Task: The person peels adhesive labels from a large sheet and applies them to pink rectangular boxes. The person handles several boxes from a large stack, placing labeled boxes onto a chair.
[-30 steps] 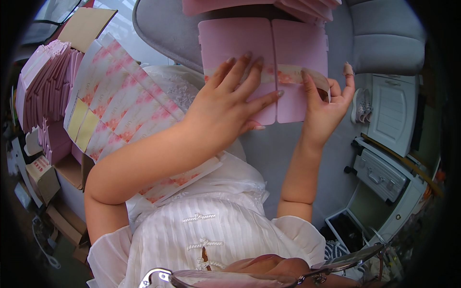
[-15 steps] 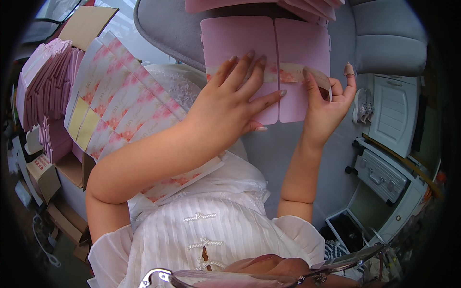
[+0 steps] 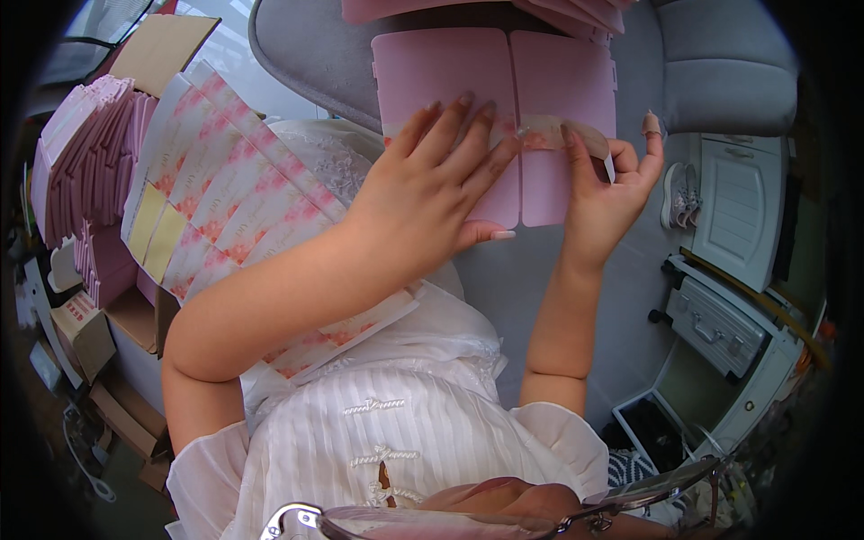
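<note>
An open pink folder (image 3: 441, 67) with two panels lies flat at top centre. A band with floral print (image 3: 544, 132) runs across both panels, its right end lifted and curled. My left hand (image 3: 418, 193) rests flat on the left panel, fingers over that band, the index fingertip near the seam. My right hand (image 3: 603, 202) pinches the band's curled right end between thumb and fingers, one raised finger wearing a tan covering (image 3: 651, 126). Sheets of floral labels (image 3: 216, 162), with some bare yellow backing, lie to the left under my left forearm.
Pink folders are piled in an open cardboard box (image 3: 130, 319) at left, and more pink pieces (image 3: 567, 13) sit behind the open folder on a grey cushioned seat (image 3: 306, 54). At right are sneakers (image 3: 679, 198), a white cabinet (image 3: 733, 207) and a silver case (image 3: 715, 324).
My left index fingertip has slid up toward the band at the seam, drawing nearer my other fingers. The folder has shifted very slightly upward, and my right hand still pinches the band's end.
</note>
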A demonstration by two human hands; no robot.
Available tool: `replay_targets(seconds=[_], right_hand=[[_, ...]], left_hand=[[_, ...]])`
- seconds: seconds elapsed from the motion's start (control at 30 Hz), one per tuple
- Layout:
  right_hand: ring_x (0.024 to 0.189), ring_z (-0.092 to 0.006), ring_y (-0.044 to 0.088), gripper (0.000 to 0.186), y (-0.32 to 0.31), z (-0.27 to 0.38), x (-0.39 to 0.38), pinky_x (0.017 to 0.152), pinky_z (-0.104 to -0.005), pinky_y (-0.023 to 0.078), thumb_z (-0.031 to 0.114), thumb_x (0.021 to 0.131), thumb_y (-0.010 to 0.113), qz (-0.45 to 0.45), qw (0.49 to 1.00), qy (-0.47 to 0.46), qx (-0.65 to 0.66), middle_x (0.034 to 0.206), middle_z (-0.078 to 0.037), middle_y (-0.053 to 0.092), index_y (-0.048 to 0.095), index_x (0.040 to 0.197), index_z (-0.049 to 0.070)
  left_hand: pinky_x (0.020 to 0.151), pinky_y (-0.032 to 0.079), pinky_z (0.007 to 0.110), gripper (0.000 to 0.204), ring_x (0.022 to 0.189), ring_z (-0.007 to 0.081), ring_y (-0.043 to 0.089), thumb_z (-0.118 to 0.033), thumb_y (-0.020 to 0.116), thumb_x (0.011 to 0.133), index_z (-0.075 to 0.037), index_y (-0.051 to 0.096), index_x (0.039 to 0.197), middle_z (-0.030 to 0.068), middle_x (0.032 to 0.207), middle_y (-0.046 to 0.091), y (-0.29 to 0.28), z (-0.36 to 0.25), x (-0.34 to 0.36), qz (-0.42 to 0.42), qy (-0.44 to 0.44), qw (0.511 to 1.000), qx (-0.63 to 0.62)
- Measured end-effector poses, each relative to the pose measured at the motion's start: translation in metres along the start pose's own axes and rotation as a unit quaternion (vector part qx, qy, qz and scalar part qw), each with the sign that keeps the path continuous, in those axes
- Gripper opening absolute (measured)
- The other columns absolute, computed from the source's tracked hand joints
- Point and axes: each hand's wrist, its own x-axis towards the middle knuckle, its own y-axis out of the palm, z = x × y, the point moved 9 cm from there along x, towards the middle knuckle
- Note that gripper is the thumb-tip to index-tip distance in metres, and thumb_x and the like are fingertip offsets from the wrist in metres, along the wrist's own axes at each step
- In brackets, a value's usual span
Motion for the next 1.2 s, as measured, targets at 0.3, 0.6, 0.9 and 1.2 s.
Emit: replay_targets(seconds=[0.3,0.6,0.9,1.2], right_hand=[[0.07,-0.0073,0.054,0.076,0.001,-0.002,-0.001,0.076,-0.0207,0.044,0.003,0.076,0.077,-0.005,1.0,-0.014,-0.002,0.073,-0.001,0.058,0.032,0.138,-0.004],[0.075,-0.0109,0.055,0.077,0.0,0.005,-0.004,0.079,-0.0254,0.046,0.005,0.075,0.077,-0.011,0.998,-0.042,-0.039,0.076,-0.001,0.057,0.032,0.137,-0.005],[0.088,-0.0286,0.052,0.092,0.013,0.041,-0.019,0.079,-0.0401,0.044,0.024,0.073,0.08,-0.062,0.91,-0.201,-0.358,0.093,-0.011,0.056,0.026,0.141,-0.007],[0.105,-0.0374,0.055,0.109,-0.004,0.02,0.011,0.086,-0.0442,0.045,0.058,0.068,0.075,-0.015,0.904,-0.084,-0.418,0.114,-0.023,0.056,0.023,0.139,-0.008]], left_hand=[[0.108,0.024,0.054,0.067,0.131,0.0396,0.033,-0.054,0.053,0.083,-0.013,0.047,0.136,0.0206,0.138,0.039,0.004,-0.001,0.001,-0.02,-0.013,1.0,-0.003],[0.11,0.019,0.056,0.07,0.137,0.036,0.026,-0.051,0.054,0.083,-0.013,0.042,0.141,0.0085,0.145,0.037,0.001,-0.005,0.005,-0.035,0.003,0.999,-0.03],[0.109,0.018,0.059,0.077,0.138,0.0314,0.026,-0.054,0.057,0.078,-0.011,0.042,0.14,0.0043,0.145,0.038,0.013,-0.005,0.009,-0.013,0.005,1.0,0.005],[0.107,0.019,0.06,0.076,0.138,0.0328,0.027,-0.051,0.061,0.076,-0.014,0.042,0.14,0.0063,0.146,0.037,0.014,-0.013,0.008,-0.003,0.004,1.0,0.015]])
